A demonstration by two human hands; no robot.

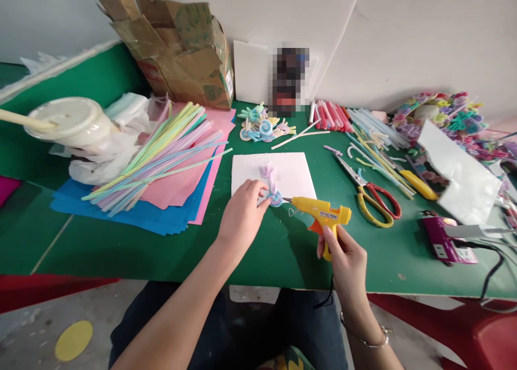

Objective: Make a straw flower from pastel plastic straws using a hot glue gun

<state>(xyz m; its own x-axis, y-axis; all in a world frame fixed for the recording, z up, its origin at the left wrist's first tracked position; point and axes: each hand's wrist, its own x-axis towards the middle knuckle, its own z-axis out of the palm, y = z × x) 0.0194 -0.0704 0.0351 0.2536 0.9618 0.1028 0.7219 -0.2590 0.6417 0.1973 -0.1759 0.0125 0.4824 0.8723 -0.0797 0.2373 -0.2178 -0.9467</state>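
Observation:
My right hand (343, 254) is wrapped round the handle of a yellow hot glue gun (321, 211), whose nozzle points left. The nozzle tip is at the edge of a blue and purple pipe-cleaner coil (276, 199); I cannot tell whether it touches. Between thumb and fingertips, my left hand (246, 206) pinches this coil at its left side. A fuzzy lilac piece (268, 170) lies just beyond the coil. Beneath them is a white board (299, 170) on the green table (274, 257).
Pipe-cleaner bundles (161, 154) rest on coloured sheets (165, 219) at left, near a lidded cup (68, 119). Scissors (369, 195), a yellow-handled cutter (418, 184) and a purple power socket (448, 241) lie right. Finished coils (264, 127) and a cardboard box (181, 52) stand behind.

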